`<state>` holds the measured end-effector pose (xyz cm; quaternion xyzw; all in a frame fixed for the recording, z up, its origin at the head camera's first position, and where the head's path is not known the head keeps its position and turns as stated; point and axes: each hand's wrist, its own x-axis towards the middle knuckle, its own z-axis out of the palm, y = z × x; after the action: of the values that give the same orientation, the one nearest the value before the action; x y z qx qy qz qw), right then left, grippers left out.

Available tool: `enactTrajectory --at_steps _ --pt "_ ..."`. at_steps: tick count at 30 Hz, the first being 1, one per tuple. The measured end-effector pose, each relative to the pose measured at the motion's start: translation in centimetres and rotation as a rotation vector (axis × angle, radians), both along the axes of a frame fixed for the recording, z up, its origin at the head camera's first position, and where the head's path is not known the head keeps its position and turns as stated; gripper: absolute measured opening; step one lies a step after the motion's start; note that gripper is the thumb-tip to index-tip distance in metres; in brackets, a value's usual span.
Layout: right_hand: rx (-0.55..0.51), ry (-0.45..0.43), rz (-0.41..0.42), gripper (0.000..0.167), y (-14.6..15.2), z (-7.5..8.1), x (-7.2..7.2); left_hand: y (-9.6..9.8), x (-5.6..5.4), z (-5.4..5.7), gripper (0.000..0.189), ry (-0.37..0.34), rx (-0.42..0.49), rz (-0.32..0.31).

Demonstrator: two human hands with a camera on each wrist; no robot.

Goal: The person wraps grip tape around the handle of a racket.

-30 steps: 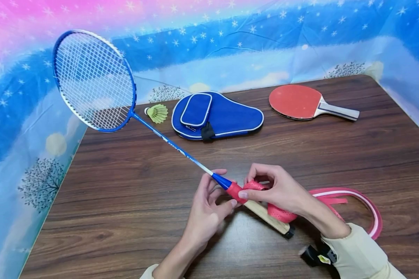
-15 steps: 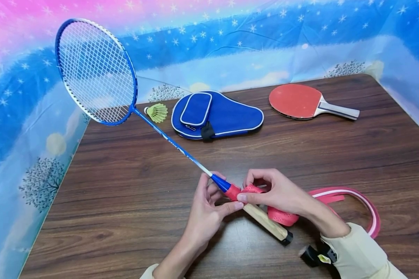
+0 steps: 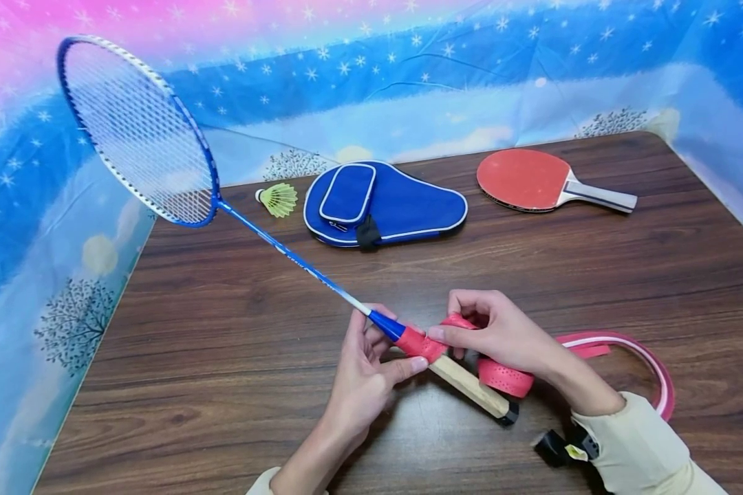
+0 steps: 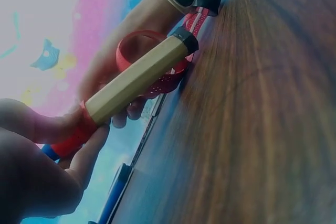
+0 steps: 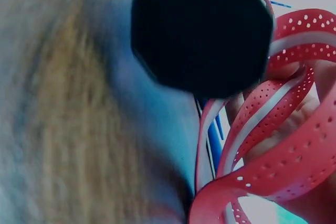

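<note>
A blue and white badminton racket (image 3: 272, 240) slants up to the left over the table, its strings tilted partly edge-on in the head view. My left hand (image 3: 365, 375) holds it at the top of the handle, thumb on the red wrap and fingers behind. Red perforated grip tape (image 3: 422, 345) covers the handle's upper part. Below it shows the bare wooden handle (image 4: 139, 83), ending in a black butt cap (image 5: 202, 35). My right hand (image 3: 501, 333) pinches the tape beside the wrap. Loose tape with a pale stripe loops below that hand and trails right across the table.
Along the back of the table (image 3: 210, 344) lie a yellow-green shuttlecock (image 3: 278, 200), a blue paddle case (image 3: 402, 206) with white piping, and a red table tennis paddle (image 3: 526, 180). A printed snowflake cloth (image 3: 371, 82) hangs behind. A black wrist camera (image 3: 551, 448) sits at my right cuff.
The racket head has swung left and turned more edge-on. The red wrap reaches further down the handle. My right hand has shifted slightly right, and the loose tape loop with it.
</note>
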<state>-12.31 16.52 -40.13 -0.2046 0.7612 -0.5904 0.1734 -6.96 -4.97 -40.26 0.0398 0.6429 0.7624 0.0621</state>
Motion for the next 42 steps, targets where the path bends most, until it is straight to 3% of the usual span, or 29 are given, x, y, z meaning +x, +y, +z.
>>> enactTrajectory --at_steps 10,20,29,37,42 --pt "0.049 0.053 -0.060 0.034 -0.28 -0.05 0.11 -0.03 -0.11 -0.14 0.057 0.054 0.031 -0.030" --pt "0.101 0.077 -0.045 0.033 -0.64 -0.11 0.29 -0.19 -0.11 -0.32 0.061 -0.028 0.046 -0.041" --pt "0.061 0.090 -0.011 0.034 -0.60 -0.09 0.19 -0.19 -0.34 -0.31 0.089 0.033 0.018 -0.016" --pt "-0.015 0.069 -0.001 0.034 -0.57 -0.10 0.07 0.24 -0.09 -0.51 0.066 0.114 0.066 -0.006" --pt "-0.029 0.059 -0.003 0.033 -0.51 -0.06 0.10 0.28 -0.11 -0.39 0.075 0.136 0.093 -0.021"
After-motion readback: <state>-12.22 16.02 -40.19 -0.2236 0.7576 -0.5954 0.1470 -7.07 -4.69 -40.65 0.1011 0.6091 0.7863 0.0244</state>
